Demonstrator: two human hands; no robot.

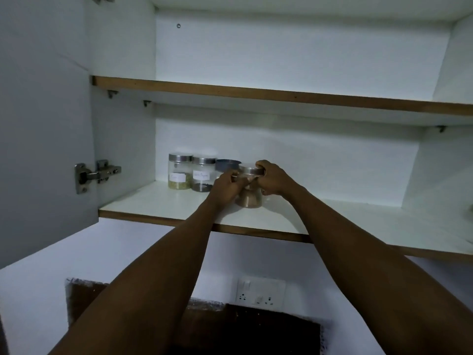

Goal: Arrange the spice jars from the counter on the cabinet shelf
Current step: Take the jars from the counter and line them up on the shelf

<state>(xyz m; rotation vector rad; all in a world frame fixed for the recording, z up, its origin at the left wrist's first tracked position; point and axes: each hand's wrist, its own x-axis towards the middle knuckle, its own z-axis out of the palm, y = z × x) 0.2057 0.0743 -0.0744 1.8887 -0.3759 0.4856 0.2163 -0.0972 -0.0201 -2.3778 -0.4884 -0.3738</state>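
Both arms reach up into the open cabinet, and the two hands meet around one spice jar (249,190) standing on the lower shelf (163,203), a little forward of the row behind it. The left hand (226,187) curls against the jar's side at its nine o'clock, fingers wrapped onto the glass just below the lid. The right hand (272,179) clasps it from three o'clock, with fingertips hooked over the metal lid's edge and the thumb low on the glass. The jar is upright, its base on the shelf, holding a brownish powder in its lower part.

At about ten o'clock from that jar, near the back wall, stand three more in a line. The leftmost jar (180,171) has a steel lid, a white label and greenish-yellow contents. Touching it on the right is a second jar (203,174) with dark grains and a handwritten label I can't read. Next comes a blue-lidded jar (227,165), mostly hidden behind the left hand.

The upper shelf (256,92) runs across at twelve o'clock. The cabinet door (43,124) hangs open at nine o'clock on its hinge (96,174). A wall socket (261,293) sits at six o'clock, below the cabinet.
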